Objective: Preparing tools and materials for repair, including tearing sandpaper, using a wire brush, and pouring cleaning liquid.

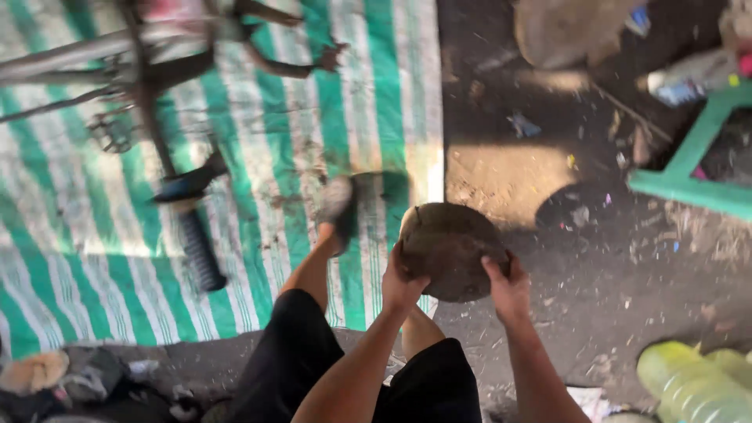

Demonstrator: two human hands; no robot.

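Both hands, left hand (402,283) and right hand (507,288), grip a round brown husked coconut (448,249) from opposite sides, fingers curled closed against it, holding it steady above the knees over the dirt floor (611,282) beside a green-striped tarp (258,157).

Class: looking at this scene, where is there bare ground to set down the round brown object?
Both hands, left hand and right hand, hold the round brown object. Free: sunlit dirt beside the striped mat. Crowded: near the green frame and bicycle.
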